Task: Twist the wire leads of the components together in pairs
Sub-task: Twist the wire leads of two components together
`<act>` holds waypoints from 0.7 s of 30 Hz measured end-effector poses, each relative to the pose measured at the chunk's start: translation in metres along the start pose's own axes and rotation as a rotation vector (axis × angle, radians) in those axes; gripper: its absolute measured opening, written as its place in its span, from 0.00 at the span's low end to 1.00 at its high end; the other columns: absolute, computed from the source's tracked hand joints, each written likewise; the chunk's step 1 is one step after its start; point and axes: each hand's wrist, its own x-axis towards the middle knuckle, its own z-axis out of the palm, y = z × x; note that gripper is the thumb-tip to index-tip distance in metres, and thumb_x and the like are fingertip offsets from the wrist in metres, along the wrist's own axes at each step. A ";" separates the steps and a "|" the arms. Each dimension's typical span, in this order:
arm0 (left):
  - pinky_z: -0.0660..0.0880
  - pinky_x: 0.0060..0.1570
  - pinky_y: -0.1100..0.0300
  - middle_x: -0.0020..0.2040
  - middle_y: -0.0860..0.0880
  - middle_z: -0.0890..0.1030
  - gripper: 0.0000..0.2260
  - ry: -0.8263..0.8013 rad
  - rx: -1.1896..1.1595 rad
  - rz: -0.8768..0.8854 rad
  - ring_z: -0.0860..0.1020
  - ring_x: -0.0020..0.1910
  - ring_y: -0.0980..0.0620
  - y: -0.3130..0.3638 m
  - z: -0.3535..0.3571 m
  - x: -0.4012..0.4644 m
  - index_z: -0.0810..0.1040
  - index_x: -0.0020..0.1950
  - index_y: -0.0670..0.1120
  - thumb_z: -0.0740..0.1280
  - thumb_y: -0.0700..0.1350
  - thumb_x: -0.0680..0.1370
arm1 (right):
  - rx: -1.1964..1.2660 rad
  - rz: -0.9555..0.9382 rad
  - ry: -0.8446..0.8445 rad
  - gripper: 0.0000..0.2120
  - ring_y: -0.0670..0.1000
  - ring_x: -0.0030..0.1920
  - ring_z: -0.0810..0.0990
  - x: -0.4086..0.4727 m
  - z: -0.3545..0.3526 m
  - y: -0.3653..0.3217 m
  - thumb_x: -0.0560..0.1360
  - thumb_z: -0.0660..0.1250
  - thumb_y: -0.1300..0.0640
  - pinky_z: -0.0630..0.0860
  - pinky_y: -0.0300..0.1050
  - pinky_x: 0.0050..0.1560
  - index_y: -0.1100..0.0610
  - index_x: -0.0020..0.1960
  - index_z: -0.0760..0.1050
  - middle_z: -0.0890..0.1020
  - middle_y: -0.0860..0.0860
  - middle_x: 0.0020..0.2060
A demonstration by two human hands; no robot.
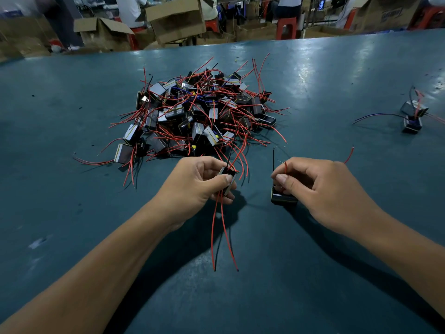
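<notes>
My left hand (197, 182) grips a small black component (228, 180) between thumb and fingers; its two red leads (222, 227) hang down toward me and a black lead points up. My right hand (320, 186) pinches the red and black leads (279, 168) of a second black component (283, 197), which sits on the table just under the fingers. A big pile of the same components (192, 116), tangled in red wires, lies just beyond both hands.
The teal table (240, 285) stretches all around. A few components with leads (413, 116) sit at the far right. Cardboard boxes (175, 18), red stools and seated people are beyond the table's far edge.
</notes>
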 end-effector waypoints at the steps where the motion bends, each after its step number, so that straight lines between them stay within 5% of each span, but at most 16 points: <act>1: 0.81 0.36 0.59 0.41 0.39 0.84 0.02 -0.002 0.000 -0.005 0.83 0.37 0.45 0.000 0.000 0.000 0.80 0.49 0.38 0.68 0.34 0.79 | -0.003 -0.001 0.001 0.05 0.43 0.40 0.84 0.000 0.000 0.000 0.78 0.68 0.54 0.78 0.47 0.47 0.47 0.45 0.81 0.85 0.40 0.38; 11: 0.80 0.34 0.61 0.39 0.42 0.85 0.05 -0.012 -0.033 -0.022 0.83 0.35 0.48 0.001 0.003 0.000 0.80 0.53 0.39 0.67 0.33 0.79 | -0.013 -0.016 -0.002 0.04 0.43 0.40 0.83 0.000 0.000 0.002 0.78 0.68 0.54 0.77 0.44 0.46 0.47 0.45 0.81 0.84 0.39 0.38; 21: 0.81 0.49 0.59 0.50 0.37 0.83 0.16 -0.062 -0.119 -0.043 0.84 0.47 0.47 0.003 0.006 -0.001 0.78 0.65 0.46 0.62 0.31 0.81 | -0.012 -0.017 0.001 0.05 0.43 0.39 0.83 0.000 0.000 0.001 0.77 0.69 0.55 0.77 0.42 0.46 0.47 0.45 0.81 0.84 0.39 0.37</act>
